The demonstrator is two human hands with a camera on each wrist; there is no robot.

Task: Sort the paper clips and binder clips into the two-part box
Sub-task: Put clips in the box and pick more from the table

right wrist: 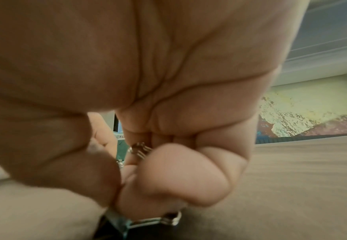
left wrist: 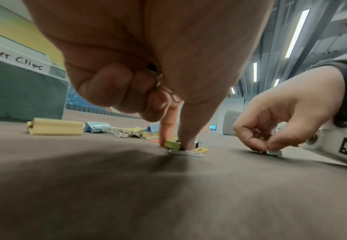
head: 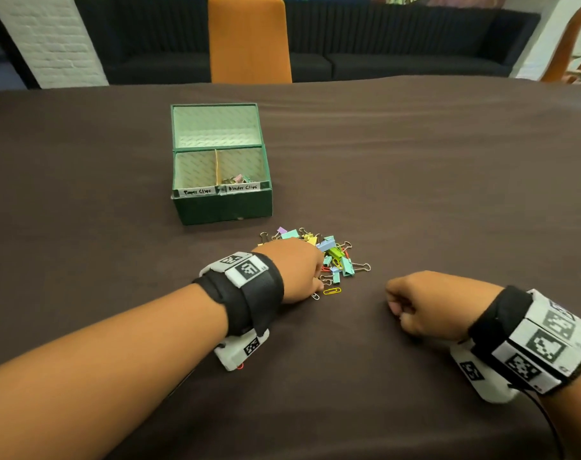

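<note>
**Both hands down at the clips, box barely filled**

Start at your left: the green two-part box stands open beyond the pile. Its left half, labelled for paper clips, looks empty; the right half holds a few binder clips. Your left hand sits on the near edge of the mixed pile, forefinger and thumb pinching a small green binder clip against the cloth, with wire clips already tucked under the curled fingers. That hoard could spill as you lift. A white paper clip lies just under the pinch and could snag and ride along into the wrong half. Further right, your right hand, well apart from the pile, pinches a pale blue binder clip at the table, more metal tucked inside its curl.
</note>
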